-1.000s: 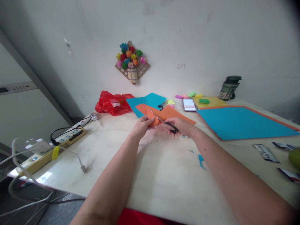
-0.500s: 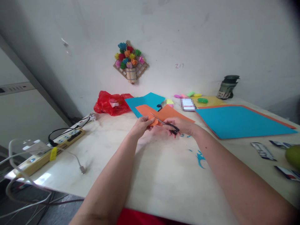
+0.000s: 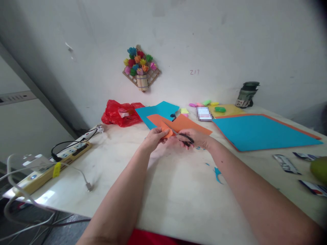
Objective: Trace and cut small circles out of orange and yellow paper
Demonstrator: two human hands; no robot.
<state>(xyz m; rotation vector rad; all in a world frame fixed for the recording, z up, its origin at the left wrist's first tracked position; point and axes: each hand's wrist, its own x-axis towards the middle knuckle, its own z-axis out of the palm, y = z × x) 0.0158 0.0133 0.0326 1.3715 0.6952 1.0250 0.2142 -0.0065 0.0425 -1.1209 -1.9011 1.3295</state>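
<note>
My left hand point(image 3: 156, 137) pinches a small piece of orange paper point(image 3: 167, 133) between thumb and fingers, above the middle of the table. Black-handled scissors point(image 3: 186, 137) are in my right hand point(image 3: 195, 136), with fingers through the handles. Their blades lie across the orange piece, pointing up and left. Behind the hands lies a larger orange sheet point(image 3: 192, 124), and a blue sheet point(image 3: 160, 108) is further back. Small blue paper scraps point(image 3: 217, 173) are on the table near my right forearm. Some fingers of both hands are hidden.
On the left are a power strip point(image 3: 68, 153) with cables and a red plastic bag point(image 3: 120, 114). To the right lie stacked blue and orange sheets point(image 3: 265, 132) and several small packets point(image 3: 286, 164). A dark green bottle point(image 3: 246, 95) and a phone-like device point(image 3: 204, 113) are at the back.
The scissor blades have shifted slightly up and left across the orange piece. Both hands stay in nearly the same place; the whole view has moved a little.
</note>
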